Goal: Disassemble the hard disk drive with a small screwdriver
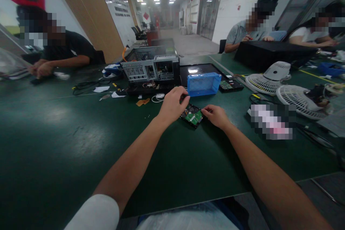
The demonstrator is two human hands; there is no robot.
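A hard drive (pixel 194 115) lies on the green table in front of me, its green circuit board facing up. My right hand (pixel 217 115) pinches the drive's right corner between thumb and fingers. Over the drive's left end is my left hand (pixel 174 105), fingers curled and thumb close to the fingertips. Whatever those fingers hold, if anything, is too small to make out. Just behind the drive, a blue plastic box (pixel 204 84) stands on its side. To its right sits a second drive (pixel 230 85) with a green board.
An opened computer case (pixel 151 66) stands behind my left hand, with brown scraps (pixel 142 102) and a white cable (pixel 157 98) before it. White fan parts (pixel 269 77) and a black box (pixel 272 53) occupy the right. Co-workers sit at the far left and far right.
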